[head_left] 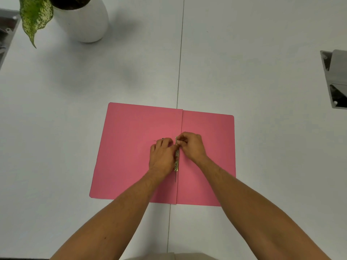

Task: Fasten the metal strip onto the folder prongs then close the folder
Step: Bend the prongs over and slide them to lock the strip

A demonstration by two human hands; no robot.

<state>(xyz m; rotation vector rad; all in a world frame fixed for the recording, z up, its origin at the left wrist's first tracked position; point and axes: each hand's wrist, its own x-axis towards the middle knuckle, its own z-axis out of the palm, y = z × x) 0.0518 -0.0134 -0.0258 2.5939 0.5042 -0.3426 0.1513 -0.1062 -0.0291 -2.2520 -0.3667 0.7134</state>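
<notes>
A pink folder (131, 156) lies open and flat on the white table. A gold metal strip (176, 164) runs along its centre fold. Its near end shows below my hands, with a thin prong (175, 178) sticking out toward me. My left hand (162, 156) rests on the left flap, fingertips pressed against the strip's upper part. My right hand (191, 146) comes from the right flap and pinches the strip's far end. A thin metal piece (155, 140) pokes out left of my left hand's fingers. The strip's middle is hidden by my fingers.
A white plant pot (84, 21) with a speckled green leaf (34, 17) stands at the far left. A grey metal bracket (336, 79) sits at the right edge. A seam (180, 62) between two tabletops runs under the folder.
</notes>
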